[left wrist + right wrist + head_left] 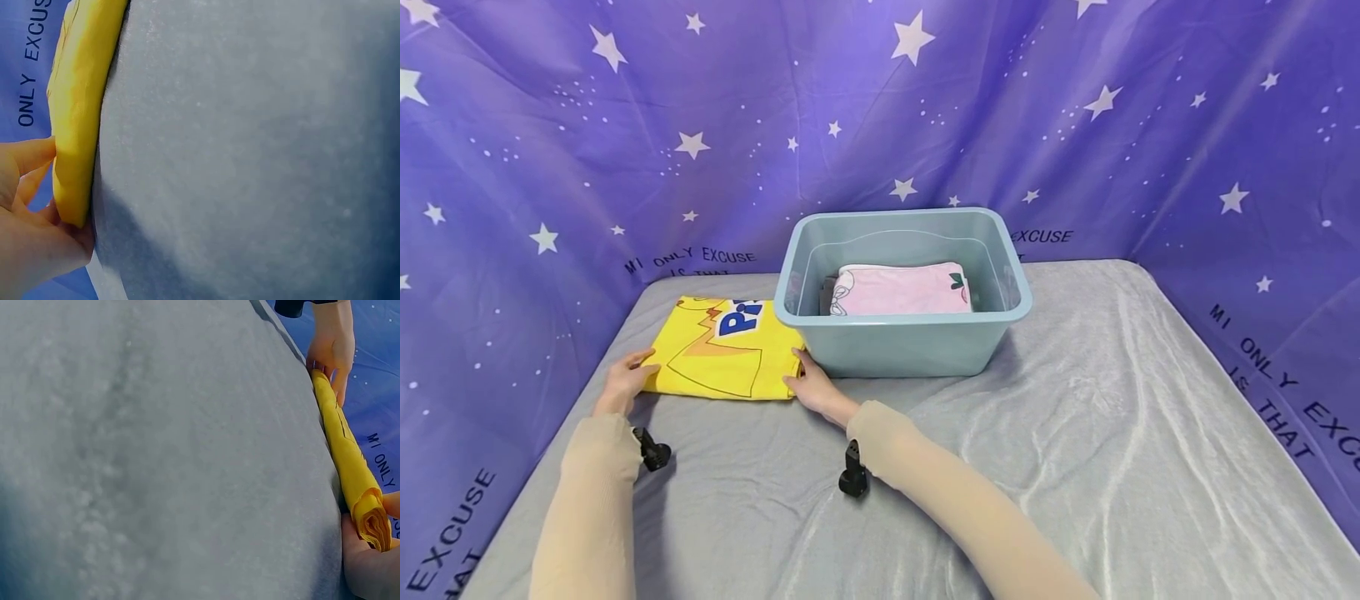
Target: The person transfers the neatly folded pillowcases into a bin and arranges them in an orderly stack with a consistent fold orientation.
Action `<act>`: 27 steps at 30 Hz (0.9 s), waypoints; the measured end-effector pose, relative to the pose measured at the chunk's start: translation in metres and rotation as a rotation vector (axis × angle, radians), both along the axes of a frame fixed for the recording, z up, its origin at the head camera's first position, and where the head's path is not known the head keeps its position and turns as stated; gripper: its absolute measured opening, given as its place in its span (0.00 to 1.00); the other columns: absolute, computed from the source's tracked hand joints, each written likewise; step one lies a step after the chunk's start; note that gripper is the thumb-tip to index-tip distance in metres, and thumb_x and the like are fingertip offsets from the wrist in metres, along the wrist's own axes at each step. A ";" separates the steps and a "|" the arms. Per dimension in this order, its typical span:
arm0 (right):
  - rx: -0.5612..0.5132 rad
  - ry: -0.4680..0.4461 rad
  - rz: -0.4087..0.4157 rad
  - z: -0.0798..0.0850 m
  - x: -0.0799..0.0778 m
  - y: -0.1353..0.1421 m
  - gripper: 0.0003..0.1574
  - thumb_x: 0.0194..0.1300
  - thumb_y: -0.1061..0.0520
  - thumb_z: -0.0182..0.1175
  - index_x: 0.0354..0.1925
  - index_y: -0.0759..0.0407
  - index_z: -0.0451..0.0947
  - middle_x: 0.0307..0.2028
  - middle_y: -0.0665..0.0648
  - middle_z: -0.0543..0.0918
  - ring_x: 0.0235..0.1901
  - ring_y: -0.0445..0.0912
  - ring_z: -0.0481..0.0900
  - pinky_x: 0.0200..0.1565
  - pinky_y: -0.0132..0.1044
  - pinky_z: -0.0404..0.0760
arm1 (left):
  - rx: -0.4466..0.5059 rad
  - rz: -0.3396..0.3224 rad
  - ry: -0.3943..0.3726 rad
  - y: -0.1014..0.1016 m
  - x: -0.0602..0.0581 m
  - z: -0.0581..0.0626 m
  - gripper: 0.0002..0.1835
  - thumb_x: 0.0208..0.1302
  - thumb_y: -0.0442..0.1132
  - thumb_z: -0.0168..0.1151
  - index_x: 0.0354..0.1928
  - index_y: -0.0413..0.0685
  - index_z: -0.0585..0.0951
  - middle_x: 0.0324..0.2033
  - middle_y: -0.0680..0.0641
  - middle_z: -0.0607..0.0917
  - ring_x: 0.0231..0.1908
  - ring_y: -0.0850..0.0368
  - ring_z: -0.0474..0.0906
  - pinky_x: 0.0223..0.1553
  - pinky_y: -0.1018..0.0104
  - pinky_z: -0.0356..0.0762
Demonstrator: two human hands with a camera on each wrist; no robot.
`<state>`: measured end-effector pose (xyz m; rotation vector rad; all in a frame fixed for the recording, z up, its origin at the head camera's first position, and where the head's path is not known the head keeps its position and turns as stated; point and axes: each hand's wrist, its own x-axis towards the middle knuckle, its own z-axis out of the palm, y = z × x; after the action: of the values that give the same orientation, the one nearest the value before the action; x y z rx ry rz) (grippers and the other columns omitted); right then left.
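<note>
A folded yellow cloth (722, 354) with a brown-outlined drawing and blue "Pi" lettering lies on the grey bed cover, left of the bin. My left hand (623, 382) grips its near left corner, fingers on top and thumb low at the edge. At the near right corner, my right hand (817, 388) pinches the cloth close to the bin's wall. The right wrist view shows the stacked layers of that folded end (373, 522) between thumb and fingers. What kind of garment or cloth it is, the folds hide.
A blue-grey plastic bin (895, 348) stands right of the cloth, overlapping its far right corner in view. Inside lies a folded pink cloth (898, 290), with something dark beside it. The grey cover (1112, 433) spreads in front and to the right; purple star-printed curtains (880, 108) surround it.
</note>
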<state>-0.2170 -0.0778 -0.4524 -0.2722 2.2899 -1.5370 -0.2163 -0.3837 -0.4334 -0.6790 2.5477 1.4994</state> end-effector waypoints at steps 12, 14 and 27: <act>0.000 0.007 0.013 0.000 0.003 0.002 0.36 0.65 0.62 0.52 0.68 0.57 0.52 0.65 0.61 0.61 0.56 0.51 0.70 0.56 0.41 0.70 | 0.021 0.054 -0.014 0.004 -0.001 0.001 0.29 0.65 0.30 0.44 0.68 0.39 0.53 0.69 0.35 0.43 0.68 0.39 0.39 0.66 0.51 0.48; -0.002 0.001 0.010 0.000 0.003 0.002 0.37 0.65 0.63 0.52 0.69 0.56 0.52 0.64 0.61 0.62 0.55 0.50 0.71 0.55 0.41 0.71 | 0.033 0.065 -0.021 0.003 -0.002 0.001 0.30 0.65 0.29 0.44 0.68 0.40 0.53 0.69 0.35 0.42 0.68 0.40 0.38 0.66 0.51 0.48; -0.027 -0.010 0.009 -0.001 0.005 0.003 0.38 0.64 0.65 0.52 0.69 0.55 0.51 0.63 0.62 0.64 0.51 0.49 0.73 0.50 0.38 0.75 | 0.133 0.043 -0.017 -0.006 0.001 0.003 0.32 0.63 0.30 0.47 0.69 0.43 0.52 0.70 0.42 0.39 0.68 0.46 0.31 0.67 0.52 0.40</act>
<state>-0.2122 -0.0750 -0.4534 -0.2811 2.2591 -1.5623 -0.2149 -0.3898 -0.4301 -0.7288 2.4093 1.6513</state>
